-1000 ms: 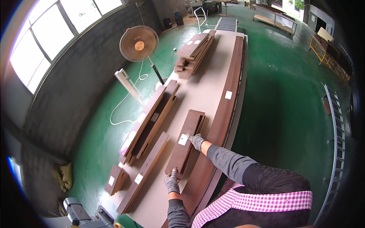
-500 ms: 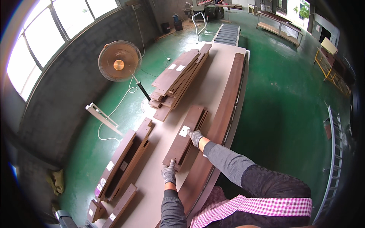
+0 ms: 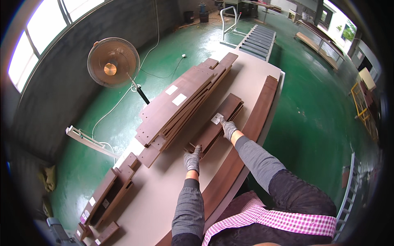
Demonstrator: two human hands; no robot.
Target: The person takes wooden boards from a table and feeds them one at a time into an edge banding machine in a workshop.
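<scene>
A short stack of brown boards (image 3: 211, 130) lies lengthwise on the pale tabletop, with a white label on its top board. At its near end, my left hand (image 3: 191, 159) in a grey glove is closed on the boards, the thumb on top. My right hand (image 3: 228, 128), also gloved, grips the right long edge beside the label. The fingers under and behind the edges are partly hidden. To the left of this stack sits a larger pile of long brown boards (image 3: 172, 104), two white labels on top. A long brown plank (image 3: 246, 145) runs along the table's right edge.
More boards (image 3: 102, 190) stand at the near left of the table (image 3: 158, 197). Beyond its far end is a roller conveyor (image 3: 258, 40). A fan (image 3: 113, 63) on a pole stands at the left, near a white bracket (image 3: 90, 141). A ladder (image 3: 349, 192) lies at the right.
Both hands and the short stack have moved farther along the table, so the stack now lies beside the larger pile. My view has shifted along with them.
</scene>
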